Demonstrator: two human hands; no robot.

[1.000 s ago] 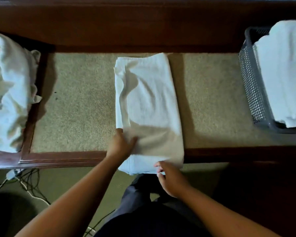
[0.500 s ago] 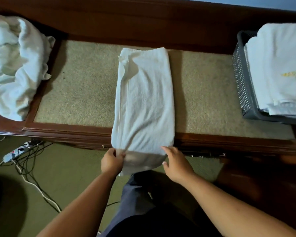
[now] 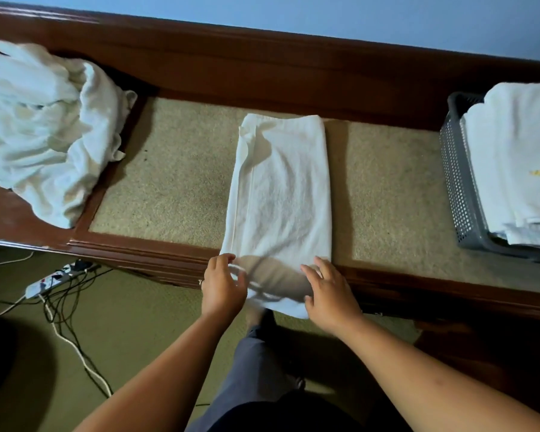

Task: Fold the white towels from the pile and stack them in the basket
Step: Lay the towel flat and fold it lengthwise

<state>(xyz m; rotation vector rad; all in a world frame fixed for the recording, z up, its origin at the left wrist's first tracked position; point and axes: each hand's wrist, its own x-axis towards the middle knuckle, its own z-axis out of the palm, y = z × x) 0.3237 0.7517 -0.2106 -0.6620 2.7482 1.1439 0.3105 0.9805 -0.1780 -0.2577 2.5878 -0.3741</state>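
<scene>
Long terry towel (image 3: 279,194) (folded, rectangular) overhangs counter (image 3: 169,169); left hand (image 3: 223,285) fingers pinch its near corner, right hand (image 3: 328,291) fingers flat, spread

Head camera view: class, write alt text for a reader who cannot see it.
A person's left hand grips, and right hand rests on, the near end of a folded white towel on a table. A towel pile lies at left; a grey basket of folded towels at right.

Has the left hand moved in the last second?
Yes. The left hand slid back toward the person, from the beige top past the wooden front edge to the towel's hanging end.
</scene>
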